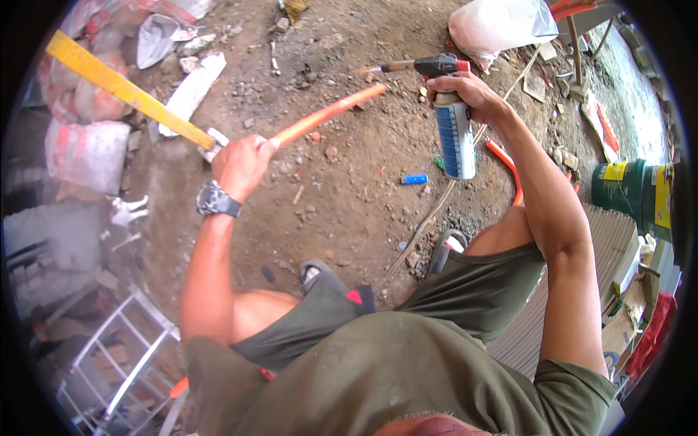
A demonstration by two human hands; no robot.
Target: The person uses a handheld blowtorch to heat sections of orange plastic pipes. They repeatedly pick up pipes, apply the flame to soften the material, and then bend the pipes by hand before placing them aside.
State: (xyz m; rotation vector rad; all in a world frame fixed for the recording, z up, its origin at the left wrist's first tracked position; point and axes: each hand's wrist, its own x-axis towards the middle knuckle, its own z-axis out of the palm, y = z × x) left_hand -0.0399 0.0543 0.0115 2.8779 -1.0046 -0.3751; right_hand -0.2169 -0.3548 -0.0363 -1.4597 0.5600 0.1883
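Observation:
My left hand (243,166), with a dark watch at the wrist, is closed around one end of an orange plastic pipe (327,114). The pipe's free end points away and to the right. A gas blowtorch (454,138), a white and blue can with a black and red torch head, is gripped in my right hand (474,98). Its nozzle points left, with a faint orange glow at the tip, beyond the pipe's free end and apart from it. A yellow bar (131,89) reaches from the far left to beside my left hand; whether they touch I cannot tell.
A blue lighter (414,179) lies on the dirt ground (342,196). Another orange pipe (507,166) is near my right knee. Sacks (87,156) lie at the left, a white bag (502,30) far right, green buckets (618,189) at the right and a metal rack (120,363) lower left.

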